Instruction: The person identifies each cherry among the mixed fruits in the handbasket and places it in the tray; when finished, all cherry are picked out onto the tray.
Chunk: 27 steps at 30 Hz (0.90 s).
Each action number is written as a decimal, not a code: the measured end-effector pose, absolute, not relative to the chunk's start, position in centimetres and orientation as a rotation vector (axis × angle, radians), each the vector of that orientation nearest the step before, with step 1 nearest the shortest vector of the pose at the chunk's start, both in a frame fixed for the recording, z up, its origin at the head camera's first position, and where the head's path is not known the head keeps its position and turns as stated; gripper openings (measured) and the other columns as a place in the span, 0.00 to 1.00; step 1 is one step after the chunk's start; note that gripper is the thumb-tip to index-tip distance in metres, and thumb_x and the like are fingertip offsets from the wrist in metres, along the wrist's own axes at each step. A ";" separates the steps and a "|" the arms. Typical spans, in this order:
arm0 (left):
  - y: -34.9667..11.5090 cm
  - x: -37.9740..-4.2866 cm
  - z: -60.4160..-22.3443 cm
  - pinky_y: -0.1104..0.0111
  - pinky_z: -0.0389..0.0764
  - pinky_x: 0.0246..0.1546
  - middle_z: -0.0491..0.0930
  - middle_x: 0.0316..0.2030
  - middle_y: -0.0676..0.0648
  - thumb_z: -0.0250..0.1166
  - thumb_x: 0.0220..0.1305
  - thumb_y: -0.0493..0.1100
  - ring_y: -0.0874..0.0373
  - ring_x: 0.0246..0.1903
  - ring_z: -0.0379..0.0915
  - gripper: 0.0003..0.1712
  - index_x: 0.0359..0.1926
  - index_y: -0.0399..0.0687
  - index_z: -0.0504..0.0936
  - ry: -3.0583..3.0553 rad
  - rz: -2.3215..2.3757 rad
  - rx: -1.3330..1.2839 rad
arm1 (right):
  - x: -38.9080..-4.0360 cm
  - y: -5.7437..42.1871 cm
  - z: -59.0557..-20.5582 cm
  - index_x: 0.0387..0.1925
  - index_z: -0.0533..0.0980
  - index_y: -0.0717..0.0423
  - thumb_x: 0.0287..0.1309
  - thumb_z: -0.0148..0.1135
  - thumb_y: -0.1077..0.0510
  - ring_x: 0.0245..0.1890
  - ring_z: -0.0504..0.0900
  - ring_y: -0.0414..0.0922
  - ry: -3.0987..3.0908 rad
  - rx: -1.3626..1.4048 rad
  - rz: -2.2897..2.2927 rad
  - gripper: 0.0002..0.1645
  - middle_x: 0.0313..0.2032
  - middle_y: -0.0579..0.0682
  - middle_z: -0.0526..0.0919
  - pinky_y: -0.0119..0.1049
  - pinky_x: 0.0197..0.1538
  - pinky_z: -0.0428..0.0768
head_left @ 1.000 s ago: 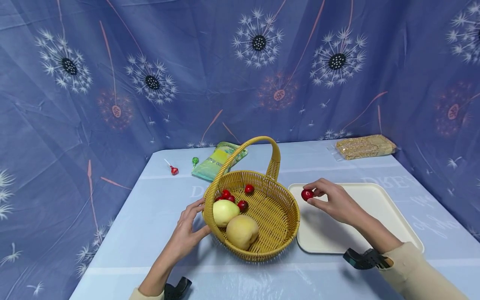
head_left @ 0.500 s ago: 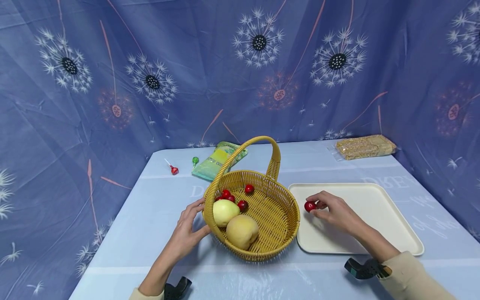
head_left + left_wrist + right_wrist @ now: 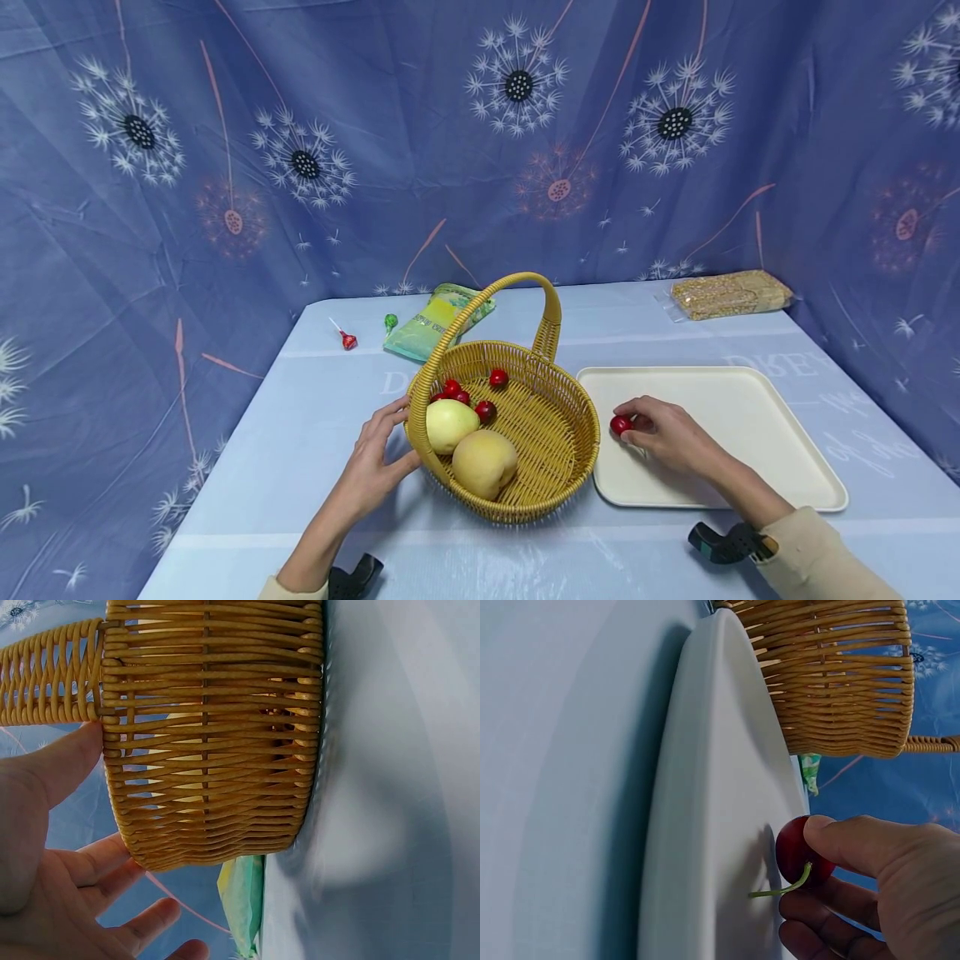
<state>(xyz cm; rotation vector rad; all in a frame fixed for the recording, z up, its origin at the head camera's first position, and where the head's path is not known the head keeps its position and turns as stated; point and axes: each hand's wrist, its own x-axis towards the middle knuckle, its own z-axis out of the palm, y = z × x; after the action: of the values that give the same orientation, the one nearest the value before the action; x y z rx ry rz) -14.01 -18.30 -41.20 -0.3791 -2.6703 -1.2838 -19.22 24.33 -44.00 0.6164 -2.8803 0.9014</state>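
In the head view, the right grip (image 3: 667, 429) is pinching a dark red cherry (image 3: 621, 426) above the left part of a cream tray (image 3: 750, 417); whether the fruit is touching the tray cannot be told. To the left, a wicker basket (image 3: 573, 400) is standing on the worktop (image 3: 285, 467), the left grip (image 3: 369, 462) resting on its left side.

In the left wrist view, that grip's thumb and fingers are standing apart, touching the rim without wrapping it. The weave is looking light and slightly springy; the arched handle (image 3: 49, 675) is probably offering the best hold.

In the right wrist view, thumb and fingers are closing around the cherry's sides, its stem (image 3: 789, 889) jutting free. The glossy skin is suggesting something light, slippery and easily bruised, so a gentle pinch across the sides is seeming right.
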 end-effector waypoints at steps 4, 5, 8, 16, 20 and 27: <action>-18.3 -14.0 -41.2 0.38 0.57 0.62 0.62 0.68 0.49 0.70 0.54 0.51 0.46 0.69 0.51 0.32 0.59 0.53 0.72 -2.670 -1.280 -0.379 | -19.2 24.4 -43.9 0.46 0.79 0.55 0.51 0.68 0.60 0.34 0.79 0.34 -2.889 0.612 0.886 0.18 0.37 0.44 0.83 0.31 0.39 0.78; -18.3 -14.0 -41.2 0.38 0.57 0.62 0.62 0.68 0.49 0.70 0.54 0.51 0.46 0.69 0.51 0.32 0.59 0.53 0.72 -2.670 -1.280 -0.379 | -19.2 24.4 -43.8 0.46 0.79 0.55 0.51 0.68 0.60 0.34 0.79 0.34 -2.885 0.613 0.884 0.18 0.37 0.44 0.83 0.32 0.39 0.79; -18.3 -14.0 -41.2 0.38 0.56 0.62 0.62 0.68 0.49 0.70 0.54 0.51 0.46 0.69 0.50 0.32 0.59 0.53 0.72 -2.672 -1.282 -0.375 | -19.1 24.4 -43.5 0.46 0.79 0.54 0.51 0.68 0.59 0.35 0.80 0.37 -2.869 0.608 0.872 0.18 0.37 0.45 0.83 0.34 0.40 0.79; -18.3 -14.0 -41.1 0.37 0.56 0.62 0.61 0.68 0.49 0.70 0.54 0.51 0.45 0.70 0.50 0.32 0.59 0.54 0.72 -2.680 -1.290 -0.366 | -19.3 23.9 -41.6 0.47 0.79 0.53 0.52 0.68 0.58 0.40 0.81 0.46 -2.786 0.657 0.843 0.19 0.43 0.51 0.84 0.43 0.43 0.79; -18.3 -14.0 -41.2 0.37 0.56 0.62 0.61 0.68 0.49 0.70 0.54 0.52 0.45 0.70 0.50 0.32 0.59 0.54 0.72 -2.679 -1.293 -0.369 | -19.4 23.2 -40.4 0.48 0.78 0.50 0.53 0.67 0.56 0.42 0.81 0.46 -2.754 0.694 0.836 0.19 0.44 0.49 0.83 0.45 0.45 0.78; -18.3 -14.0 -41.1 0.37 0.56 0.62 0.61 0.68 0.49 0.70 0.54 0.52 0.45 0.70 0.49 0.32 0.59 0.54 0.72 -2.681 -1.292 -0.367 | -19.6 21.2 -38.3 0.51 0.77 0.50 0.54 0.66 0.54 0.44 0.80 0.47 -2.753 0.762 0.845 0.21 0.46 0.48 0.81 0.47 0.45 0.78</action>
<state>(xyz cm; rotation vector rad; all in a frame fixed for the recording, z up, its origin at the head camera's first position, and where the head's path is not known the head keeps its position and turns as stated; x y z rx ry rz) -14.01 -18.35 -41.13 -0.3669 -2.6810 -1.2919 -19.57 21.20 -38.31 0.7616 -2.7533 0.8454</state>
